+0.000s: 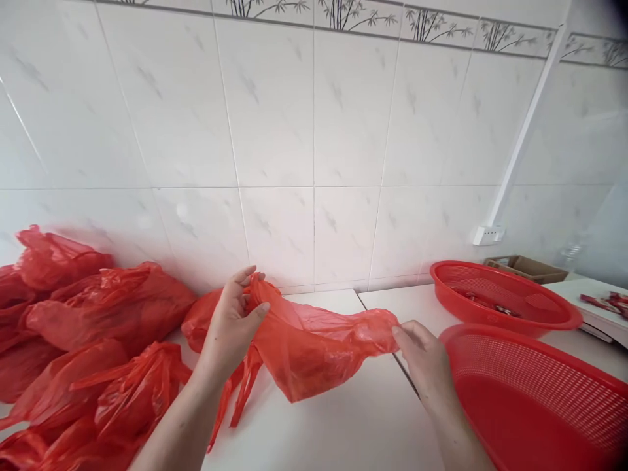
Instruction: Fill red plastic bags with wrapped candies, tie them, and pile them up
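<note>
A thin red plastic bag (314, 347) stretches between my two hands above the white table (314, 438). My left hand (233, 314) grips its left end, fingers curled around the gathered plastic. At the bag's right end, my right hand (424, 356) pinches the edge between thumb and fingers. The bag looks limp and see-through, sagging in the middle, with loose strips hanging below my left hand. Behind my left wrist sits another red bag (200, 320), partly hidden.
Several filled, knotted red bags (112, 307) are heaped on the left. To the right stand an empty-looking red basket (534, 373) and a second red basket (505, 281) with small items inside. Beyond them are a brown tray (530, 268), a wall socket (488, 235) and a white scale-like device (589, 307).
</note>
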Demonstrator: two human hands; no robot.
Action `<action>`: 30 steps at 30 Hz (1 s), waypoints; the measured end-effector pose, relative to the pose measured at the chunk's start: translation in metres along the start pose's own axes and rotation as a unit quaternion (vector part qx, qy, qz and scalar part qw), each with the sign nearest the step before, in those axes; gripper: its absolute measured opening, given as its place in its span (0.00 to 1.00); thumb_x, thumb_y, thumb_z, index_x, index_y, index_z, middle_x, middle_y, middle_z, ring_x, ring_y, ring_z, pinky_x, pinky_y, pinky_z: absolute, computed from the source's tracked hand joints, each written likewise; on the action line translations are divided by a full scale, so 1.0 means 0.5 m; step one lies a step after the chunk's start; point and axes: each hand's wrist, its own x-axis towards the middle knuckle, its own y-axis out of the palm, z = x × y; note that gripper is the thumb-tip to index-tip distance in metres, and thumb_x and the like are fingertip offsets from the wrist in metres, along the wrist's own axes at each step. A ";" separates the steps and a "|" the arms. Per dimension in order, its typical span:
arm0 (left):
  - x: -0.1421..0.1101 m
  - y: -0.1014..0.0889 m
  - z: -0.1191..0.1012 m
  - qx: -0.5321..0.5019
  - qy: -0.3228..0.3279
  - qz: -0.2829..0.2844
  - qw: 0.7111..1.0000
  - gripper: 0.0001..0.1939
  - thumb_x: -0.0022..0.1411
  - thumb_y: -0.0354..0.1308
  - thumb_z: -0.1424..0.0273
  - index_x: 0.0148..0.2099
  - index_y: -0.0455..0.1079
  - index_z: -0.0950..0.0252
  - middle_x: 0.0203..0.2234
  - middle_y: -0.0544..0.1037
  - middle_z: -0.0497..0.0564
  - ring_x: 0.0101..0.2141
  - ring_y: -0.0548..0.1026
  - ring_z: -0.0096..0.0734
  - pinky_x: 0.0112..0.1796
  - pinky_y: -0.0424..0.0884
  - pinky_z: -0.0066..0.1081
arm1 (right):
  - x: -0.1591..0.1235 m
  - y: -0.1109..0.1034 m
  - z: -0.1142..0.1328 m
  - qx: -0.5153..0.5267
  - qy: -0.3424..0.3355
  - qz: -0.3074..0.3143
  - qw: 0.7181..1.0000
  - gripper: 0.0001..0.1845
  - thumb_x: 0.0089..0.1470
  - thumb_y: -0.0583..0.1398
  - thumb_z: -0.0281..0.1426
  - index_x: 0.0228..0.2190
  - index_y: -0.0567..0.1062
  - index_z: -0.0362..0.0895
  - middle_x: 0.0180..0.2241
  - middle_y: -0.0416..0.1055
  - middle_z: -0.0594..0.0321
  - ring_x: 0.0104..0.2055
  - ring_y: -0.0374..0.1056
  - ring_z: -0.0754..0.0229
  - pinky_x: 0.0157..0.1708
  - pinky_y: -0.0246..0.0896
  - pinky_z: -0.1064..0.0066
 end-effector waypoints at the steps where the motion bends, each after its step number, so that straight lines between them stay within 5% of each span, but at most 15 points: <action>1: 0.001 -0.005 0.006 0.003 0.003 -0.012 1.000 0.32 0.52 0.61 0.69 0.58 0.57 0.56 0.54 0.66 0.55 0.40 0.72 0.31 0.34 0.72 0.29 | 0.004 0.002 -0.003 -0.055 0.004 -0.025 0.998 0.12 0.49 0.58 0.39 0.21 0.66 0.46 0.22 0.64 0.68 0.27 0.58 0.62 0.26 0.51 0.72; 5: 0.000 -0.021 0.024 0.017 0.010 -0.044 0.999 0.29 0.52 0.60 0.70 0.57 0.59 0.57 0.53 0.68 0.54 0.36 0.71 0.28 0.32 0.71 0.27 | 0.014 0.022 -0.020 -0.134 0.013 -0.015 0.991 0.11 0.48 0.57 0.38 0.20 0.64 0.46 0.21 0.63 0.70 0.25 0.58 0.63 0.24 0.50 0.73; 9: -0.012 -0.025 0.036 0.073 -0.019 0.008 0.997 0.26 0.53 0.58 0.70 0.55 0.63 0.58 0.40 0.73 0.51 0.31 0.70 0.27 0.31 0.70 0.28 | 0.003 0.043 -0.028 0.041 0.030 0.108 0.993 0.06 0.46 0.59 0.34 0.30 0.69 0.47 0.29 0.70 0.67 0.32 0.65 0.60 0.33 0.59 0.71; 14: -0.021 -0.028 0.042 0.101 -0.022 -0.006 0.995 0.25 0.53 0.58 0.68 0.55 0.65 0.58 0.34 0.72 0.49 0.31 0.70 0.29 0.30 0.69 0.29 | -0.025 0.024 -0.021 0.276 0.127 0.266 0.915 0.22 0.50 0.59 0.37 0.48 0.69 0.48 0.40 0.71 0.58 0.43 0.67 0.53 0.45 0.60 0.59; 17: -0.021 -0.033 0.043 0.105 -0.022 -0.019 0.994 0.25 0.53 0.58 0.68 0.55 0.65 0.58 0.33 0.72 0.48 0.32 0.70 0.30 0.31 0.70 0.29 | -0.045 0.014 -0.021 0.298 0.155 0.310 0.889 0.23 0.53 0.57 0.42 0.49 0.70 0.48 0.42 0.71 0.56 0.45 0.67 0.52 0.46 0.61 0.59; 25: -0.034 -0.026 0.041 0.120 -0.008 -0.033 0.992 0.23 0.54 0.57 0.68 0.54 0.66 0.58 0.41 0.74 0.52 0.37 0.72 0.33 0.36 0.71 0.32 | -0.078 0.037 -0.048 0.010 0.137 0.264 0.955 0.22 0.45 0.58 0.36 0.44 0.76 0.47 0.28 0.73 0.64 0.33 0.69 0.56 0.37 0.64 0.66; 30: -0.048 -0.028 0.040 0.102 -0.004 -0.041 0.994 0.22 0.55 0.57 0.67 0.53 0.66 0.57 0.49 0.72 0.52 0.46 0.71 0.38 0.45 0.69 0.37 | -0.089 0.032 -0.072 0.031 0.095 0.161 0.982 0.23 0.51 0.55 0.43 0.44 0.74 0.45 0.42 0.73 0.57 0.44 0.68 0.52 0.44 0.64 0.65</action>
